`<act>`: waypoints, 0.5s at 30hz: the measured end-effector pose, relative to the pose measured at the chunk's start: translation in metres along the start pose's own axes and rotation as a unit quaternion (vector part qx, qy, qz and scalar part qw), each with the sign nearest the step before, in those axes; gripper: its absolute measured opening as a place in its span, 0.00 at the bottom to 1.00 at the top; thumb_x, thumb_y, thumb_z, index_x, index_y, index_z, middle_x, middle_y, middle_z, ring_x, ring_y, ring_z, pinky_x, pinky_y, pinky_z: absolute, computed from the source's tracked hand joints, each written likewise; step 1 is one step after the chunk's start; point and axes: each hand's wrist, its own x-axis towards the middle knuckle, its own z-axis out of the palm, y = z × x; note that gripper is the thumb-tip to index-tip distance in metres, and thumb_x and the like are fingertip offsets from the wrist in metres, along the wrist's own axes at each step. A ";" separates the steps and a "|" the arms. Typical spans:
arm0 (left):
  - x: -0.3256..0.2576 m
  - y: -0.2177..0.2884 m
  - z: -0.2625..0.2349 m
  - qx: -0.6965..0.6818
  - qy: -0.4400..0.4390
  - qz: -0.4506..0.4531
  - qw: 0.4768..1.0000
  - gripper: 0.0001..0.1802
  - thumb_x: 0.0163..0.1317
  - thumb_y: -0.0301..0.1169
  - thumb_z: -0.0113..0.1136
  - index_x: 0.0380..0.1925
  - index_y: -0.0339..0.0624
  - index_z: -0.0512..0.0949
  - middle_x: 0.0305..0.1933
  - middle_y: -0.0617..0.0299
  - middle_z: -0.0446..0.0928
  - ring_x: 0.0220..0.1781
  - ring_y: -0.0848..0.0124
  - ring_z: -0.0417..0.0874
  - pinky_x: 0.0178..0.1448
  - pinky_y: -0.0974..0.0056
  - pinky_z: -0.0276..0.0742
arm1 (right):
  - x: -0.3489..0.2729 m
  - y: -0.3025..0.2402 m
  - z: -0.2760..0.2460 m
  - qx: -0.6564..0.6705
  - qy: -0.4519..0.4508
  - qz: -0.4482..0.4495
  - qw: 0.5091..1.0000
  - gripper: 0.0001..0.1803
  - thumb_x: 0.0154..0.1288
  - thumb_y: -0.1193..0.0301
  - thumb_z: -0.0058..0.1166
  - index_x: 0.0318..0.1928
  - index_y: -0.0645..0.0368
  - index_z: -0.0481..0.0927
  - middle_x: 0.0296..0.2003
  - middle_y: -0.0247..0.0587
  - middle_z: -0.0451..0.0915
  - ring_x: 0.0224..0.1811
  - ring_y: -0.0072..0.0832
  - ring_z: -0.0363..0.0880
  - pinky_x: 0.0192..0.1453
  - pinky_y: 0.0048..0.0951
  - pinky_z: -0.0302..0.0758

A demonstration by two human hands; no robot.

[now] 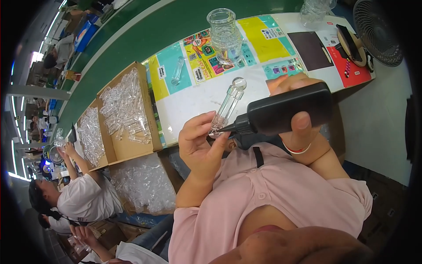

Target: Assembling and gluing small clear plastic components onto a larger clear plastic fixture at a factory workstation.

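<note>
Between the thumb and fingers of my left hand (pixel 198 143) is a clear tube-shaped piece (pixel 230 103), tilted, with a round ball at its upper end. My right hand (pixel 303 138) is wrapped round a black squeeze bottle (pixel 288 109) lying nearly level. The bottle's pointed nozzle (pixel 227 127) reaches the lower end of the clear piece, beside my left fingertips; whether it touches, or any liquid comes out, I cannot tell. Farther off, a smaller clear tube (pixel 178 71) lies on the printed sheet, and a tall clear ribbed vessel (pixel 226 39) stands at the back.
A cardboard tray (pixel 154 125) of clear tubes lies left, above a box of clear pieces (pixel 143 182). At far right are a dark fan (pixel 379 33), a phone (pixel 349 42) and another clear vessel (pixel 314 13). A co-worker in white (pixel 88 198) sits left, beside the green bench (pixel 132 42).
</note>
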 end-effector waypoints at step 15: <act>-0.003 -0.002 -0.009 0.068 0.000 0.092 0.993 0.26 0.42 0.12 0.66 0.41 0.41 0.68 0.49 0.46 0.71 0.49 0.61 0.76 0.53 0.62 0.74 | -0.003 -0.007 0.008 -0.015 -0.061 -0.038 0.997 0.23 0.59 0.63 0.59 0.47 0.66 0.69 0.35 0.45 0.77 0.36 0.29 0.77 0.42 0.26 0.74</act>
